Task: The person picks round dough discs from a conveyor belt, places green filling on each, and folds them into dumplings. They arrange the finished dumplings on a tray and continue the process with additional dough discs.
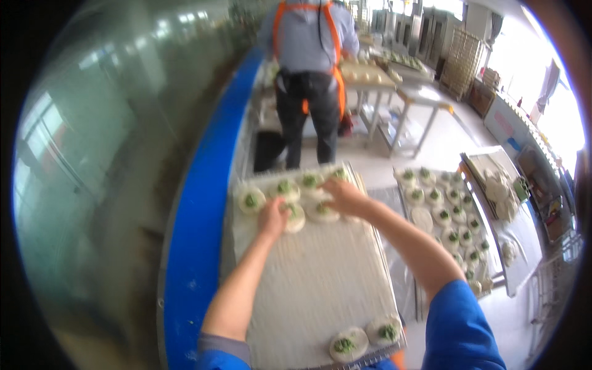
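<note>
A cloth-lined tray (314, 277) lies before me. At its far end are several pale dough rounds topped with chopped greens, one of them at the far left corner (251, 201). My left hand (274, 216) is at the left edge of a topped dough round (294, 221) in the nearer row; its fingertips touch it or are just over it. My right hand (342, 196) reaches over the rounds at the far right, fingers spread, above a topped round (322, 210). Two more topped rounds (349, 344) lie at the tray's near right corner.
A blue belt (199, 240) runs along the left. On the right stands another tray (421, 219) of topped dough rounds, with a table (522, 249) holding cloths beyond it. A person (310, 69) with orange straps stands ahead, near tables bearing dough (367, 76).
</note>
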Demonstrator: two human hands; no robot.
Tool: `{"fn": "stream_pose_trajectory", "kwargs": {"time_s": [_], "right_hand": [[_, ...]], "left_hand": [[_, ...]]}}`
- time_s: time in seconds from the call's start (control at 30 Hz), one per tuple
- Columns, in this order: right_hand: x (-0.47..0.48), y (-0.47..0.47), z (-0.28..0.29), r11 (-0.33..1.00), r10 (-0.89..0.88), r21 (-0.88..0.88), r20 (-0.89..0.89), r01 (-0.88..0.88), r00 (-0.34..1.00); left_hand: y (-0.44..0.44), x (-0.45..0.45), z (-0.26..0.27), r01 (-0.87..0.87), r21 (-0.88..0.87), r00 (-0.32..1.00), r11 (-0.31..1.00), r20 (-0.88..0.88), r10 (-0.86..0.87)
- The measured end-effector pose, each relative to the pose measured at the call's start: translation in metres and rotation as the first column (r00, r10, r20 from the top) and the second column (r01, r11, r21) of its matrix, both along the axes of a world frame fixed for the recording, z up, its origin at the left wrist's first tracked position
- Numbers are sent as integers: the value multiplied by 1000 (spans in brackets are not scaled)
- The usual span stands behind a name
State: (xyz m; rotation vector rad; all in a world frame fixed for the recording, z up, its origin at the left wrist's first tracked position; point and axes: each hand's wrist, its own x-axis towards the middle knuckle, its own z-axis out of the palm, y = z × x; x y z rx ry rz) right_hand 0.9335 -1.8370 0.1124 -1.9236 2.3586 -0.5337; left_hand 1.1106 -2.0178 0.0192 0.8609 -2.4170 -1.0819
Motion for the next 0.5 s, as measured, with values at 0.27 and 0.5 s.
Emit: {"fn": "stream_pose_trajectory", "kwargs": {"time_s": [0.27, 0.5], "right_hand": [[74, 179, 26, 961, 164, 133, 434, -243, 886], [156, 308, 24, 986, -165, 75, 605, 150, 779]], "left_hand": [[98, 148, 69, 299, -141, 944, 944, -102, -314], [220, 230, 112, 372, 133, 917, 919, 100, -386]]}}
